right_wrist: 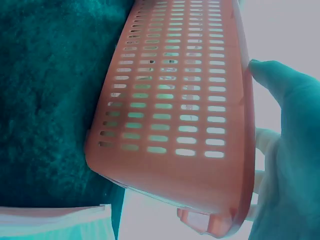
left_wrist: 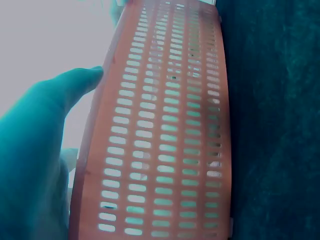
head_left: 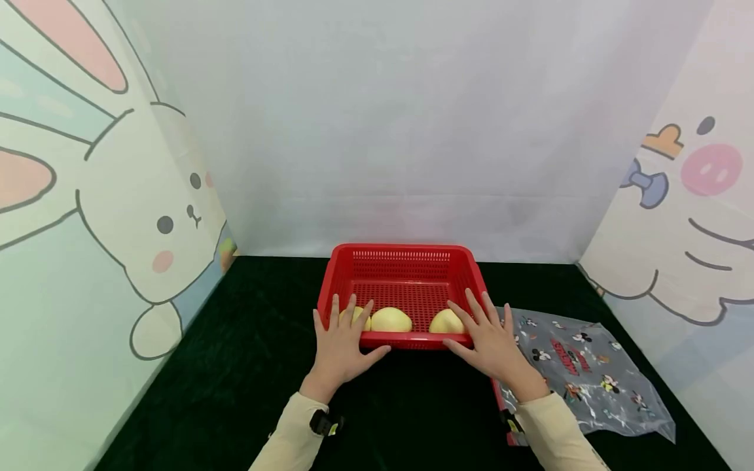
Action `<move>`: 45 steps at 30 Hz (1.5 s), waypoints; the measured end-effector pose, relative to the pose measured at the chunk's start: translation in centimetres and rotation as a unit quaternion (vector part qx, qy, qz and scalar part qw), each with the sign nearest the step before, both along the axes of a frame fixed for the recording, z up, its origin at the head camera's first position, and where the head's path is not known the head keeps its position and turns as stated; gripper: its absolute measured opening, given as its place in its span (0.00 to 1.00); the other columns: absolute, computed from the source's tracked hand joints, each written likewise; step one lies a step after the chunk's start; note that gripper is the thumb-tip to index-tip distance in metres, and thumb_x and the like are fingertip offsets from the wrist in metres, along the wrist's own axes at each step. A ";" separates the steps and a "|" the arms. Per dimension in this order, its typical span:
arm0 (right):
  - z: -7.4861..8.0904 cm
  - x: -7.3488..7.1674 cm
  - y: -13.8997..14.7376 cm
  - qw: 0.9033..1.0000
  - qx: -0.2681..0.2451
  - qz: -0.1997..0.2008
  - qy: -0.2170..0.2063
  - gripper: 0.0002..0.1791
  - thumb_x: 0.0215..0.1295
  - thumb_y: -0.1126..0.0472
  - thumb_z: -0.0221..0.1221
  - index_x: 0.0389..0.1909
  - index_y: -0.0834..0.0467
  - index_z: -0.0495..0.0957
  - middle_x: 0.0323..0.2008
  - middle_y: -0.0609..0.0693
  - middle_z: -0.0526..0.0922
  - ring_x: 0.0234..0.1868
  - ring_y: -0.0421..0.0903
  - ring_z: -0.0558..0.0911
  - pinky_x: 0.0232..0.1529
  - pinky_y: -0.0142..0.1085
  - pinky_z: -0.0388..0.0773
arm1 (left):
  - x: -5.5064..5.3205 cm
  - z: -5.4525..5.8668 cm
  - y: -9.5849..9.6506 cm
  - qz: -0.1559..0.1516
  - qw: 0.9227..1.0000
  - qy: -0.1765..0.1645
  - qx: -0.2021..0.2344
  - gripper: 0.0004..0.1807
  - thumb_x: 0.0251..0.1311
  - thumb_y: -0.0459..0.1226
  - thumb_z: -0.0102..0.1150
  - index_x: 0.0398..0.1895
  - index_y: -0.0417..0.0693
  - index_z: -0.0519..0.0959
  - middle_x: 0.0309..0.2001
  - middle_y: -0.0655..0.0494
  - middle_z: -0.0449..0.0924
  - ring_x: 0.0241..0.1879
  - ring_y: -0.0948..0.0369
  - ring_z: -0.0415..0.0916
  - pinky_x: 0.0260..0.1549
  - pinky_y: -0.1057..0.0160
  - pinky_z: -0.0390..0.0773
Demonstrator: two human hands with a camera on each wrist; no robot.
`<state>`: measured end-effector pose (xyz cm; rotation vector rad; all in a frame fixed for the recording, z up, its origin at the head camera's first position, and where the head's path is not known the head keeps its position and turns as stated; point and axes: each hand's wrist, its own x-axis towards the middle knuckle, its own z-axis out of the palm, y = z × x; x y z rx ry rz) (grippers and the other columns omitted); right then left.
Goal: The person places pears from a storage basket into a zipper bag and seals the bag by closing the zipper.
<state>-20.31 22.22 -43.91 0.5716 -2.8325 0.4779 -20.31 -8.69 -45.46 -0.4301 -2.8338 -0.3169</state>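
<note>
A red plastic basket (head_left: 406,254) with slotted walls sits on the dark green cloth. Three pale yellow round fruits lie along its near side: one fruit (head_left: 391,320) in the middle, another (head_left: 446,322) to the right, and a third partly hidden behind the left fingers. My left hand (head_left: 338,353) spreads its straight fingers over the near left corner; in the left wrist view its thumb (left_wrist: 82,82) meets the rim. Over the near right corner, my right hand (head_left: 496,350) is likewise spread, its thumb (right_wrist: 272,75) at the rim in the right wrist view.
A clear plastic bag (head_left: 589,373) printed with cartoon characters lies right of the basket, partly under the right forearm, with a red strip along its near left edge. Printed fabric walls (head_left: 406,131) enclose the back and both sides of the cloth-covered table (head_left: 235,366).
</note>
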 end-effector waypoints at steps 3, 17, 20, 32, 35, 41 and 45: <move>0.2 0.3 0.3 1.000 0.001 0.010 0.009 0.41 0.65 0.38 0.59 0.76 0.49 0.61 0.77 0.61 0.49 0.76 0.66 0.42 0.65 0.70 0.29 | 0.5 0.0 0.5 -0.014 1.000 0.005 0.008 0.51 0.54 0.72 0.52 0.78 0.60 0.59 0.76 0.45 0.55 0.76 0.39 0.39 0.65 0.28 0.38; 1.1 3.1 5.1 0.998 -0.002 -0.044 0.050 0.42 0.59 0.49 0.66 0.74 0.49 0.60 0.77 0.63 0.47 0.73 0.70 0.45 0.63 0.74 0.34 | 2.8 0.4 5.0 -0.162 0.983 0.080 0.014 0.47 0.56 0.68 0.57 0.76 0.60 0.61 0.72 0.48 0.62 0.76 0.43 0.44 0.66 0.35 0.52; 1.0 3.6 6.3 0.996 0.008 -0.077 0.042 0.43 0.59 0.51 0.67 0.74 0.50 0.59 0.76 0.65 0.46 0.72 0.72 0.45 0.61 0.76 0.35 | 3.2 0.0 6.2 -0.206 0.973 0.105 0.022 0.47 0.54 0.65 0.61 0.76 0.60 0.61 0.71 0.50 0.64 0.75 0.44 0.46 0.66 0.36 0.54; -1.2 4.1 9.0 0.986 0.035 -0.156 -0.045 0.51 0.54 0.40 0.69 0.72 0.57 0.57 0.69 0.75 0.51 0.66 0.78 0.50 0.54 0.80 0.42 | 4.4 -1.7 10.3 -0.346 0.930 0.124 0.005 0.44 0.57 0.63 0.59 0.75 0.61 0.60 0.68 0.56 0.67 0.74 0.50 0.51 0.66 0.46 0.61; -1.9 4.1 9.5 0.982 0.033 -0.172 -0.068 0.52 0.53 0.38 0.69 0.71 0.58 0.56 0.66 0.76 0.52 0.65 0.79 0.51 0.52 0.81 0.41 | 4.4 -2.1 11.2 -0.359 0.929 0.094 -0.005 0.44 0.58 0.63 0.58 0.76 0.61 0.58 0.69 0.56 0.67 0.75 0.51 0.50 0.66 0.48 0.62; -3.4 3.9 10.5 0.975 0.035 -0.186 -0.115 0.55 0.53 0.31 0.65 0.71 0.60 0.56 0.63 0.78 0.55 0.62 0.80 0.54 0.50 0.81 0.44 | 4.1 -2.9 12.7 -0.365 0.929 0.012 -0.052 0.47 0.61 0.67 0.51 0.79 0.64 0.51 0.71 0.55 0.63 0.74 0.51 0.52 0.66 0.49 0.63; -4.3 3.8 11.0 0.975 0.042 -0.188 -0.108 0.53 0.53 0.31 0.65 0.69 0.63 0.59 0.61 0.77 0.59 0.59 0.80 0.58 0.49 0.79 0.47 | 3.8 -3.2 13.4 -0.363 0.928 -0.028 -0.075 0.46 0.61 0.69 0.49 0.80 0.65 0.51 0.72 0.56 0.62 0.73 0.53 0.53 0.65 0.50 0.63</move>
